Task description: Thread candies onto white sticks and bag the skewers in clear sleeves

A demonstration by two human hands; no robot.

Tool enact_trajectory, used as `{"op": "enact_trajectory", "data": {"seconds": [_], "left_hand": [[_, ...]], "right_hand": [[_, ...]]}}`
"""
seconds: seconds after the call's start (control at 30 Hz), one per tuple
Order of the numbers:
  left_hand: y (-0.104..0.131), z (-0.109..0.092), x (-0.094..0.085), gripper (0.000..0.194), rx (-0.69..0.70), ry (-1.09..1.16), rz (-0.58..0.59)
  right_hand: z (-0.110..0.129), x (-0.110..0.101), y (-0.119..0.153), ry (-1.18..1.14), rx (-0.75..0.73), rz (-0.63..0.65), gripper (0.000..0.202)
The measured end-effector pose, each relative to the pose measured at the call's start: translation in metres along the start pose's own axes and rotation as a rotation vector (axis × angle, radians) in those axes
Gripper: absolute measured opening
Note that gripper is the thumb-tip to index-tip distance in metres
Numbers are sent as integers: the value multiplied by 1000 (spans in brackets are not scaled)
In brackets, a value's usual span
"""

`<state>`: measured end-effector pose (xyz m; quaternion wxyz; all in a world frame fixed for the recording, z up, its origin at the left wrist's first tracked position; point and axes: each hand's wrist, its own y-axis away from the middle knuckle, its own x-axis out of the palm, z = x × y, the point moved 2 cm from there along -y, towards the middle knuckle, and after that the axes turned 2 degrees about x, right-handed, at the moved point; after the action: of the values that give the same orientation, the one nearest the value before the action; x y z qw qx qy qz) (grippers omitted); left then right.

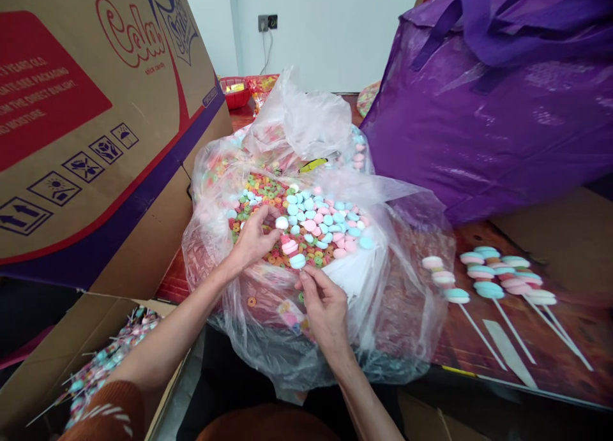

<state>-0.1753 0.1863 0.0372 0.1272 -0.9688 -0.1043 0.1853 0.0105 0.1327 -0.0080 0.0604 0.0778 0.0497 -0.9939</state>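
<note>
My right hand (328, 310) pinches the bottom of a candy stick (290, 247), which leans over the open bag. Pink and white, red and blue pieces are threaded along it. At its upper end, the thumb and fingertips of my left hand (256, 240) close on a white candy piece (281, 223). Beneath both hands, a clear plastic bag (383, 205) lies open around loose sweets. Small ring candies (268, 189) in red, green and orange fill one side. Round blue and pink marshmallows (330, 221) are heaped on the other.
Several finished candy skewers (489, 290) lie on the red wooden table (479, 345) at right, beside a flat pale strip (510, 351). A purple bag (479, 122) stands behind them. On the left rises a large carton (96, 173); below it, an open box holds many candy sticks (115, 351).
</note>
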Motion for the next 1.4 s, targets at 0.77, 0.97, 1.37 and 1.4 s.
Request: {"op": "enact_trajectory", "data": {"seconds": [0.77,0.97,1.37,1.4], "left_hand": [[34,22,9,27,-196,21,-122],[40,18,10,30,-78,-151,-129],[49,6,14,38,103,-444,2],[50,6,15,38,99,-449,-5]], "right_hand": [[1,2,10,224,-66,-11,29],[3,3,10,251,-33,13,31],[2,13,7,198,-15,10,30],[1,14,8,190,-18,8,29]]}}
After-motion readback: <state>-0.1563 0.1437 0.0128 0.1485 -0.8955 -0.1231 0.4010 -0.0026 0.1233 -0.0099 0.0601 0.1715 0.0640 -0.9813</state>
